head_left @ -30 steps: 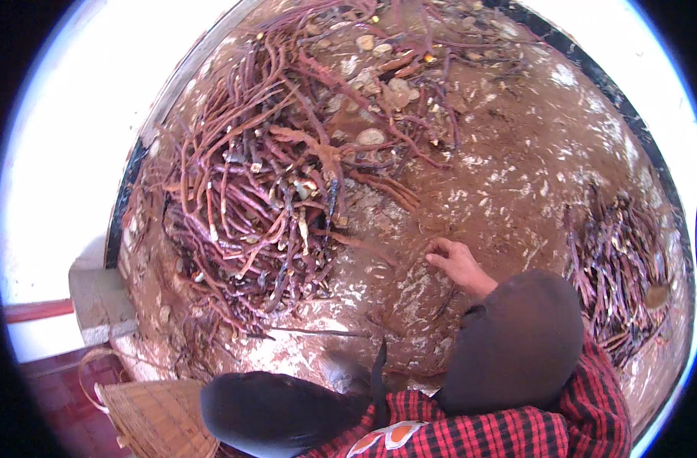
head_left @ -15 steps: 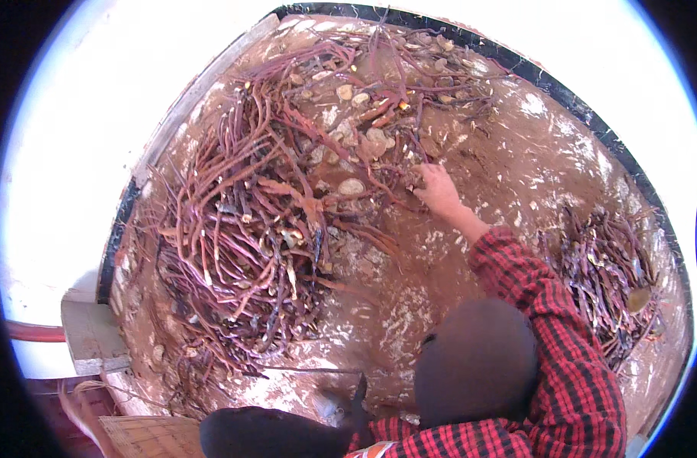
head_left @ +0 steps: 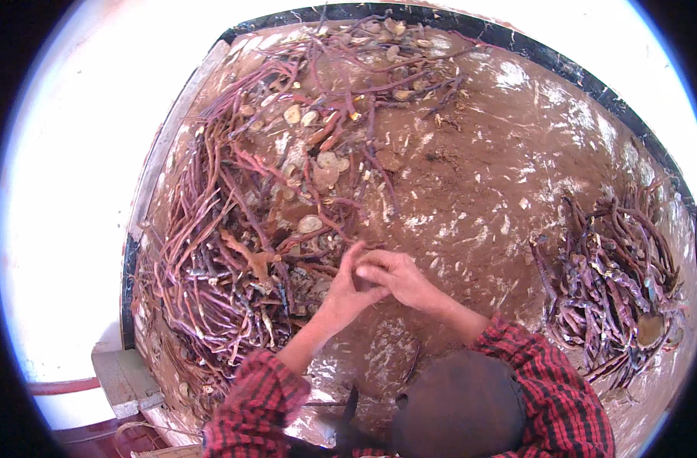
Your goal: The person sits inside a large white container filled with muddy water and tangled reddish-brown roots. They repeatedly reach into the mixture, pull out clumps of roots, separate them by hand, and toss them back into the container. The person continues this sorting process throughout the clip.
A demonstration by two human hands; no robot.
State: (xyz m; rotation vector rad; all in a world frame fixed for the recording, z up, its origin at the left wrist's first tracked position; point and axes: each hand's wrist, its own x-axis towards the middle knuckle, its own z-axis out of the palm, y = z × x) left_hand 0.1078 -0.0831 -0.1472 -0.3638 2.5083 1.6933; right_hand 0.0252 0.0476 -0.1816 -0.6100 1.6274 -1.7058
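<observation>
My left hand (head_left: 344, 296) and my right hand (head_left: 403, 278) meet at the right edge of a big heap of long reddish-brown roots (head_left: 211, 286). The fingers of both are curled and pressed together at the tips. Anything held between them is hidden or too small to name. Just beyond the hands lie thin loose roots and a pale flat round slice (head_left: 309, 224).
A smaller bundle of roots (head_left: 612, 286) lies to the right, with a tan round piece (head_left: 650, 330) on it. Soil-dusted ground (head_left: 471, 221) is bounded by a dark curved rim (head_left: 547, 57). A grey block (head_left: 125, 382) stands lower left. A dark rounded shape (head_left: 459, 408) is near me.
My right hand has drawn back toward me from the loose roots. My left hand has come up from below to meet it. The view has shifted, and the right bundle shows more fully.
</observation>
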